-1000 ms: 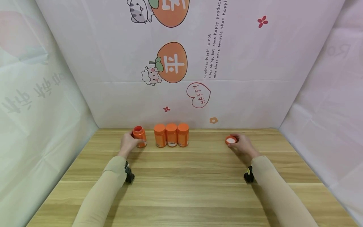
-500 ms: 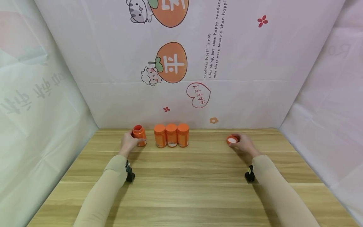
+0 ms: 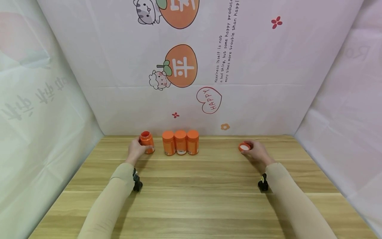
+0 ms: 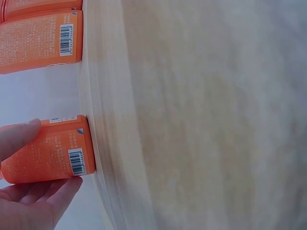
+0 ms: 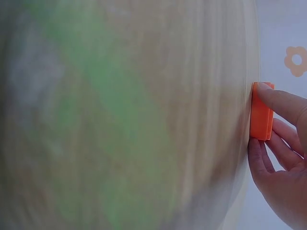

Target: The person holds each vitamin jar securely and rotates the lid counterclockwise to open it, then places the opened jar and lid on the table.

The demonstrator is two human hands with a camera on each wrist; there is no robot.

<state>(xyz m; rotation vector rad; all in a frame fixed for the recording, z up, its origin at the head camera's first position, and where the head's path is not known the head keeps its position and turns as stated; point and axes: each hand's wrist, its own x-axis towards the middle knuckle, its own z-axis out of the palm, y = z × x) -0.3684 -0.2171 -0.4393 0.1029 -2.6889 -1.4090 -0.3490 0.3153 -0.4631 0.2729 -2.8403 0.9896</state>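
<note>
Cylindrical bottle [image 3: 147, 141] gripped, round lid [image 3: 244, 147] held; wood-grained table [image 3: 197, 192]

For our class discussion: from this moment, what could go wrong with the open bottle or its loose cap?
The open bottle could tip if the left hand slips; whatever is inside might spill.
The cap is inside-up in the right hand, so it might be fitted wrongly.
Moving sideways could knock the capped bottles.
</note>
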